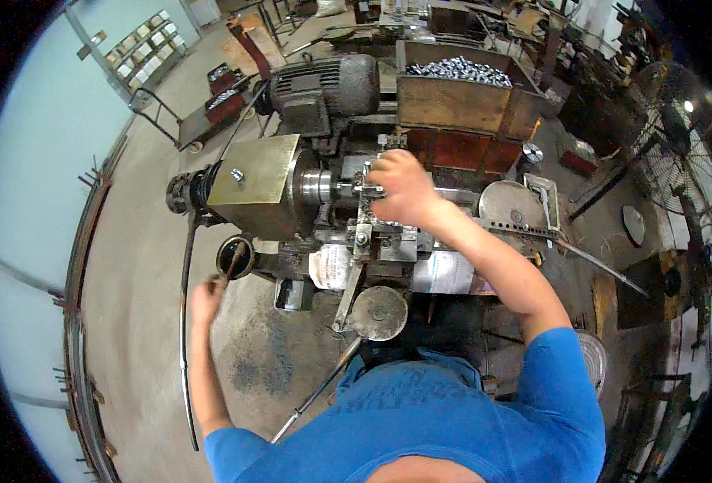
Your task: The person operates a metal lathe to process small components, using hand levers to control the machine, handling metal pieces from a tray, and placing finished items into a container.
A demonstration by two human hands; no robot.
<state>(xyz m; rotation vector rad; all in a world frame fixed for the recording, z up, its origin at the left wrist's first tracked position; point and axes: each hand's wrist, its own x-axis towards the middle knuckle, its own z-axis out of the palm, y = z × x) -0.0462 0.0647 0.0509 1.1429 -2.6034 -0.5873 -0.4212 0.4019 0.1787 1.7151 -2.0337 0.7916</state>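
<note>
My left hand point(205, 300) is closed around the end of a brown stick-like handle point(233, 259). The handle's far end dips into a round dark pot point(225, 249) at the left of a lathe, so I cannot see what is on it. My right hand point(403, 190) reaches over the lathe's tool slide point(362, 211), its fingers curled down beside the metal spindle nose point(316, 186). Whatever those fingers grip is hidden under the hand. A small shiny metal part point(238, 175) rests on top of the headstock cover point(263, 169).
Behind the lathe stand a large motor point(324, 87) and a box point(453, 101) heaped with small metal parts. A lever point(344, 306) and a round plate point(379, 314) jut toward me. Another round plate point(511, 207), a long bar point(598, 256) and a fan point(668, 133) are at the right.
</note>
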